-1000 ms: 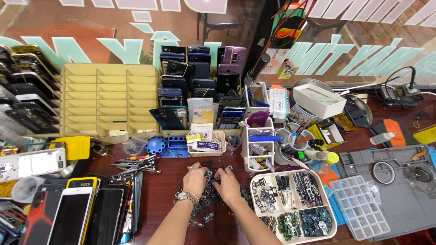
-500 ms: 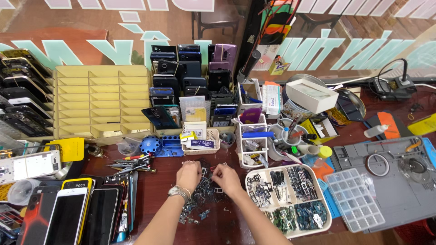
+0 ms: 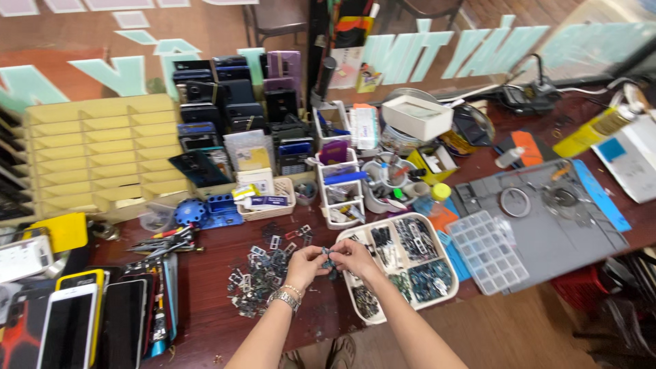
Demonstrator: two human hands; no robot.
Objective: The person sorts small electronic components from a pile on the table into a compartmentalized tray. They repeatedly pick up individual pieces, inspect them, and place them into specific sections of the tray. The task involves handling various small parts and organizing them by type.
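a big sign point(image 3: 437, 48) with pale teal block letters on a brown ground runs behind the desk point(image 3: 212, 273). at the left edge lie phones side by side: a white-framed one with a dark screen point(image 3: 68, 328) and a black one with a dark screen point(image 3: 123, 321). a white lidded box point(image 3: 417, 116) rests on a round tin at centre right. a flat white package with a blue label point(image 3: 632, 154) lies at far right.

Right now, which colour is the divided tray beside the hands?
Cream-white divided tray, clearest in the head view.
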